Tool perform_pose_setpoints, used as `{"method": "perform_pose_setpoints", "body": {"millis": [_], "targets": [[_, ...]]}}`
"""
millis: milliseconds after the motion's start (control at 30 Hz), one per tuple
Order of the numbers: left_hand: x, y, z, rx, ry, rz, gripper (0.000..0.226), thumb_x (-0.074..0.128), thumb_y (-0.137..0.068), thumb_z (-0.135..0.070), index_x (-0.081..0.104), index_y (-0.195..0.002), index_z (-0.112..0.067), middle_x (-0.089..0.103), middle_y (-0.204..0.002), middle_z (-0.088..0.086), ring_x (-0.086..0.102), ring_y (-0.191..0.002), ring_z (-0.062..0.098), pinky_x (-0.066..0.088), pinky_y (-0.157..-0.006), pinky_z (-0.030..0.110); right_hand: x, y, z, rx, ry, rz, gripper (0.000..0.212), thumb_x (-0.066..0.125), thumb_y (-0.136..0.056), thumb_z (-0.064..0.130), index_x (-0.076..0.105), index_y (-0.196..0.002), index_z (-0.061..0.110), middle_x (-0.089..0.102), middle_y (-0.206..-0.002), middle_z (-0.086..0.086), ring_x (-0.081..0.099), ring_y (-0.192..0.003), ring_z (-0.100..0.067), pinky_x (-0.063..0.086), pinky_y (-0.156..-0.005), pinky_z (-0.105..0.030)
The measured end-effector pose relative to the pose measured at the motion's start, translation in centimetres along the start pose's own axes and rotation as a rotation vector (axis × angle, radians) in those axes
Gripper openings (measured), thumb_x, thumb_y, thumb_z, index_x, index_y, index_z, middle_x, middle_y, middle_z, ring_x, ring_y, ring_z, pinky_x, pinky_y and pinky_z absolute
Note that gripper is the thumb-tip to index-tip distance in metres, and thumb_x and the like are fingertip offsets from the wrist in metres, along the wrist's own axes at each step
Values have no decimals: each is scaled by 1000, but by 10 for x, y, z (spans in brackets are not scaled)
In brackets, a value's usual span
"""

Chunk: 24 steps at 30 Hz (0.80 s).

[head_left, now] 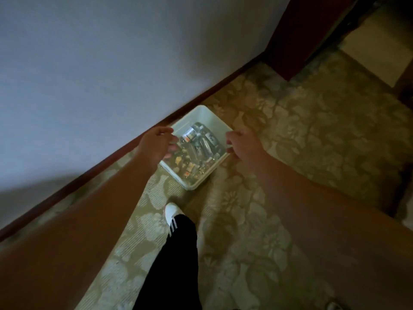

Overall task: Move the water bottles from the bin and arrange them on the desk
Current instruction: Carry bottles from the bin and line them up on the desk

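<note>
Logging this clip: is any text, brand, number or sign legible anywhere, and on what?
None can be read.
Water bottles in the white bin: labels show as pale, orange and dark patches, too blurred to read.
Trouser leg: white stripes only, no lettering.

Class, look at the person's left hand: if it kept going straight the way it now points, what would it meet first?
Probably the left rim of the white bin, then the water bottles; the left hand already overlaps that rim, though depth is unclear.

Labels on water bottles (199, 144) blurred; no text legible.
</note>
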State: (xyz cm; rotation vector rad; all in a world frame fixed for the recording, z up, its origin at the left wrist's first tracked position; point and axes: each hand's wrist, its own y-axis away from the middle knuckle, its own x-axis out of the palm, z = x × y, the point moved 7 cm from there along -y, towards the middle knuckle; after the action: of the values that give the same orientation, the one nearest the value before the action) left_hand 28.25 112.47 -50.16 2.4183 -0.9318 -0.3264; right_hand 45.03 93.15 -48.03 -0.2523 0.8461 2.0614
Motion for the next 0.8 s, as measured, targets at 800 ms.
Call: {"method": "perform_pose_setpoints", "body": {"millis": [800], "targets": [[115, -353, 294, -367, -418, -173, 16, 54, -96, -13, 67, -87, -16, 70, -89, 13, 64, -83, 28, 48, -73, 32, 175, -423, -228, -81, 917, 666, 26, 61, -97, 25, 64, -121, 14, 69, -109, -3, 65, -91, -16, 52, -82, -29]]}}
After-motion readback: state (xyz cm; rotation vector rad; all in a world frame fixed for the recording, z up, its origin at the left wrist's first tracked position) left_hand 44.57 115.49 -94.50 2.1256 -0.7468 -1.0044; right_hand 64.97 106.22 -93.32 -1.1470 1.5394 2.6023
